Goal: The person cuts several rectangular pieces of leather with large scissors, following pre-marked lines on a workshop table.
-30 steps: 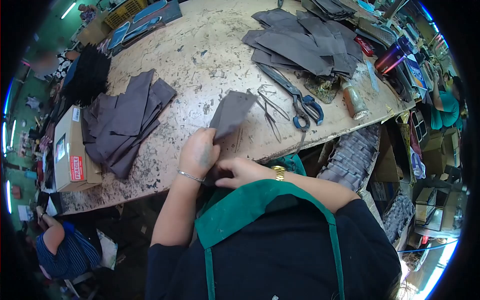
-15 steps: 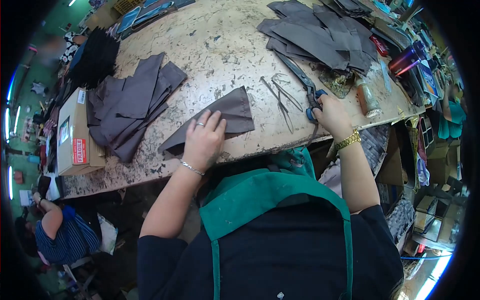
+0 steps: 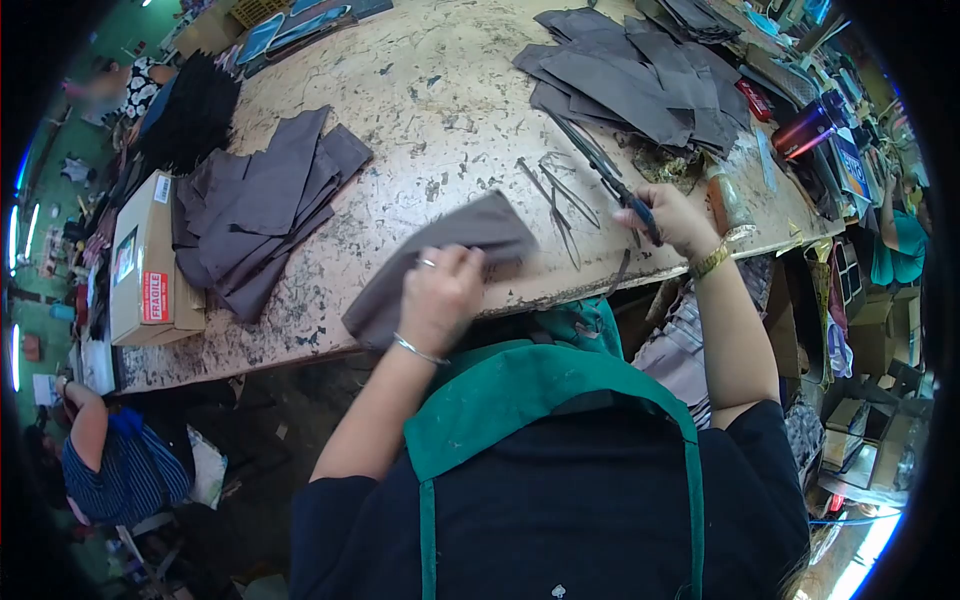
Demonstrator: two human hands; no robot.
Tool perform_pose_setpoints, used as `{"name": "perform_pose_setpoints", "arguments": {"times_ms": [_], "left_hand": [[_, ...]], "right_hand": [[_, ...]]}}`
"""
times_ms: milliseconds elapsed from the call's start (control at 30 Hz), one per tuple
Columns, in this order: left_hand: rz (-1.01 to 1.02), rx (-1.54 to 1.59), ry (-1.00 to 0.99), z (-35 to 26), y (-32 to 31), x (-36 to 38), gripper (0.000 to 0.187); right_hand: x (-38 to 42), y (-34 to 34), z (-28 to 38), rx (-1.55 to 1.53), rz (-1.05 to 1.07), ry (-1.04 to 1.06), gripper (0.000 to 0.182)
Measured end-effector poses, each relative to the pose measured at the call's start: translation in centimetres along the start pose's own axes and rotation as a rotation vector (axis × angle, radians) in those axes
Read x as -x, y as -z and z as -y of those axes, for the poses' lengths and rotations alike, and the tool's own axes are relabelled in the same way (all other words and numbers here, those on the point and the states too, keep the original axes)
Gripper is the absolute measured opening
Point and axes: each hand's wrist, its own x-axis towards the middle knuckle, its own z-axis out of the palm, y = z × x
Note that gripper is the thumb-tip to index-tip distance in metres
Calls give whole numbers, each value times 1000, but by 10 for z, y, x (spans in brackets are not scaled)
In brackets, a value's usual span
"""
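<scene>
a: what is held by the left hand?

b: a piece of grey cloth is gripped at its near edge, fingers clenched on it. the cloth is seen lifted partly off the worktable, near the table's front edge.

a: and the right hand?

b: its fingers are closed around the blue handles of a pair of scissors. the blades are seen pointing away across the table, toward the far cloth pile.

a: what else is shown on the table?

b: a second cloth pile is laid to the left, well apart from the held piece. thin metal tools are seen between the cloth and the scissors. a cardboard box marked fragile is placed just beside the left table edge. a bottle is seen just beyond the right hand.

a: other people?

b: a person in a striped top is shown at lower left, below the table.
</scene>
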Motion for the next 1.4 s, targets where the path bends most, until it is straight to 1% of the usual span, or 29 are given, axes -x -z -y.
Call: {"name": "perform_pose_setpoints", "arguments": {"times_ms": [33, 67, 100, 133, 167, 233, 300, 333, 367, 433, 467, 533, 667, 733, 833, 967, 1133, 1267, 1333, 1400], "left_hand": [[-10, -103, 64, 13, 2, -4, 23], [-16, -106, 67, 27, 5, -7, 22], [-21, -109, 70, 38, 8, -9, 21], [-43, -103, 23, 40, 13, -13, 20], [-41, -102, 22, 37, 14, -14, 20], [-36, -20, -92, 24, 9, -19, 20], [-29, -19, -104, 13, -2, -19, 21], [-45, -15, -85, 9, -6, -20, 22], [-62, -9, -61, 7, -9, -20, 22], [-56, -28, -51, 4, -12, -19, 22], [-62, -16, -78, 3, -12, -19, 23], [-65, -1, -111, 0, -13, -18, 23], [-83, 97, -147, -10, -16, -11, 26], [-101, 120, -155, -13, -15, -10, 27], [-97, 107, -156, -14, -13, -9, 28], [-87, 122, -143, -14, -14, -8, 28], [-86, 127, -138, -14, -15, -8, 27], [-85, 130, -132, -13, -16, -8, 26], [-88, 133, -133, -13, -17, -8, 26], [-94, 136, -130, -14, -17, -8, 26]], "right_hand": [[5, -7, -3, -98, 11, 95, 27], [11, -15, -5, -197, 25, 188, 30], [21, -23, -4, -240, 35, 260, 29], [33, -32, -1, -283, 44, 332, 29], [43, -40, -2, -324, 79, 375, 29], [64, -56, -7, -314, 92, 330, 31], [89, -65, -14, -433, 183, 155, 33], [98, -67, -24, -458, 263, 144, 31], [106, -75, -41, -489, 283, 113, 25], [122, -81, -53, -425, 282, 33, 21], [127, -81, -54, -421, 281, 27, 21], [134, -82, -55, -449, 312, -54, 19], [126, -88, -69, -455, 304, -29, 18], [119, -92, -70, -336, 255, 64, 19], [112, -97, -71, -327, 241, 93, 20], [114, -98, -65, -323, 218, 78, 19], [119, -100, -58, -400, 194, 23, 16], [123, -99, -52, -445, 200, 37, 17], [125, -98, -52, -476, 201, 0, 16], [124, -97, -55, -439, 204, 13, 16]]}}
